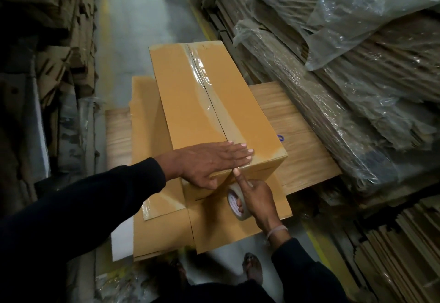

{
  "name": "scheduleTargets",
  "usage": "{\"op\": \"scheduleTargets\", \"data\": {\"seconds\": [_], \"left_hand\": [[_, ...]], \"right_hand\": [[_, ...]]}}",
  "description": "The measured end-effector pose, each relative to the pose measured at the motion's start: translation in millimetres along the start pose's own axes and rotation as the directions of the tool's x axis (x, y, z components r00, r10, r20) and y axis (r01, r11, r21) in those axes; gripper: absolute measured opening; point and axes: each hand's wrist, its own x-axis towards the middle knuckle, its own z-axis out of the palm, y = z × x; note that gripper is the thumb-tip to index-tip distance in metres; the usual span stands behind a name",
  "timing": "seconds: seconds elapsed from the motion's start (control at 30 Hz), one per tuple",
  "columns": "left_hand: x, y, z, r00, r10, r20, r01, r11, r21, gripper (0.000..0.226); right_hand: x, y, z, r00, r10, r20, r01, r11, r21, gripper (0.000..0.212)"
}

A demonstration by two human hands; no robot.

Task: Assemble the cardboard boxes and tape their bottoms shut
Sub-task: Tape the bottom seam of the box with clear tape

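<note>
An assembled tan cardboard box (190, 102) lies in the middle with its flaps closed upward. Clear tape (202, 74) runs along the centre seam from the far end to the near edge. My left hand (209, 162) lies flat, fingers spread, on the near end of the box over the seam. My right hand (257, 198) holds a roll of clear tape (234, 204) against the box's near face, forefinger stretched up to the top edge at the seam.
The box rests on flattened cardboard boxes (164, 226) lying on a wooden board (300, 145). Plastic-wrapped stacks of flat cardboard (345, 69) rise on the right, more cardboard stacks (47, 40) on the left. A grey aisle floor (142, 17) runs ahead. My feet (252, 267) show below.
</note>
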Motion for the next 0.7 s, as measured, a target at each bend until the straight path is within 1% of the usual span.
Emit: {"op": "scheduleTargets", "data": {"seconds": [0.07,0.13,0.2,0.27,0.3,0.33,0.37,0.4,0.43,0.47,0.5,0.53,0.57,0.6,0.63,0.67,0.7], "left_hand": [[-3.2,9.2,5.2,0.994,-0.109,0.012,0.108,0.993,0.047,0.100],[-8.5,20.5,13.0,0.971,-0.240,-0.018,0.240,0.967,0.086,0.099],[-15.3,36.2,22.0,0.927,-0.357,-0.118,0.367,0.927,0.074,0.092],[-19.5,61.6,32.6,0.845,-0.436,-0.308,0.466,0.884,0.029,0.081],[-18.9,78.8,39.0,0.777,-0.467,-0.422,0.506,0.862,-0.022,0.071],[-16.0,98.9,46.7,0.686,-0.493,-0.535,0.541,0.837,-0.079,0.059],[-11.0,120.1,55.7,0.574,-0.517,-0.635,0.576,0.806,-0.136,0.046],[-3.8,140.3,65.2,0.451,-0.549,-0.704,0.613,0.764,-0.203,0.034],[4.7,157.9,74.5,0.326,-0.597,-0.733,0.640,0.710,-0.293,0.026],[14.1,171.1,82.2,0.214,-0.660,-0.720,0.653,0.645,-0.397,0.023],[24.6,179.5,87.7,0.116,-0.734,-0.669,0.655,0.563,-0.504,0.026],[35.3,183.4,92.0,0.028,-0.811,-0.584,0.640,0.463,-0.613,0.033],[45.8,183.8,94.9,-0.056,-0.880,-0.471,0.593,0.351,-0.725,0.041],[55.1,182.2,95.4,-0.135,-0.930,-0.342,0.502,0.233,-0.833,0.047],[62.6,179.3,94.0,-0.191,-0.956,-0.224,0.389,0.136,-0.911,0.049],[69.0,175.9,92.7,-0.211,-0.966,-0.147,0.287,0.083,-0.954,0.047],[74.3,172.1,92.4,-0.197,-0.974,-0.110,0.214,0.067,-0.975,0.043]], "right_hand": [[-1.3,3.9,-3.9,0.999,-0.003,0.053,-0.002,0.996,0.090,0.060],[-1.2,12.7,-9.8,0.990,-0.029,0.139,0.003,0.983,0.181,0.048],[1.5,24.5,-18.6,0.971,-0.065,0.231,0.013,0.976,0.219,0.041],[4.4,35.3,-27.7,0.942,-0.077,0.325,-0.024,0.955,0.296,0.030],[6.2,39.7,-31.3,0.926,-0.081,0.370,-0.046,0.945,0.322,0.027],[8.8,43.8,-34.8,0.909,-0.080,0.409,-0.069,0.939,0.337,0.027],[12.1,49.2,-38.1,0.892,-0.081,0.446,-0.087,0.935,0.344,0.028],[15.6,53.7,-41.2,0.872,-0.079,0.482,-0.107,0.932,0.346,0.029],[18.0,56.3,-44.4,0.852,-0.077,0.517,-0.126,0.930,0.346,0.028],[20.4,58.4,-47.4,0.836,-0.071,0.544,-0.146,0.927,0.345,0.027],[22.8,60.2,-50.5,0.822,-0.070,0.565,-0.154,0.928,0.340,0.025],[25.1,62.5,-53.7,0.809,-0.077,0.583,-0.154,0.929,0.336,0.023],[27.5,63.9,-56.4,0.793,-0.088,0.603,-0.148,0.932,0.330,0.023],[28.6,63.7,-58.4,0.775,-0.099,0.624,-0.144,0.934,0.327,0.025],[29.8,63.2,-60.7,0.760,-0.103,0.642,-0.144,0.936,0.321,0.027],[31.1,63.7,-62.4,0.750,-0.100,0.654,-0.153,0.936,0.319,0.028],[31.5,63.2,-64.4,0.742,-0.096,0.663,-0.169,0.931,0.323,0.028]]}}
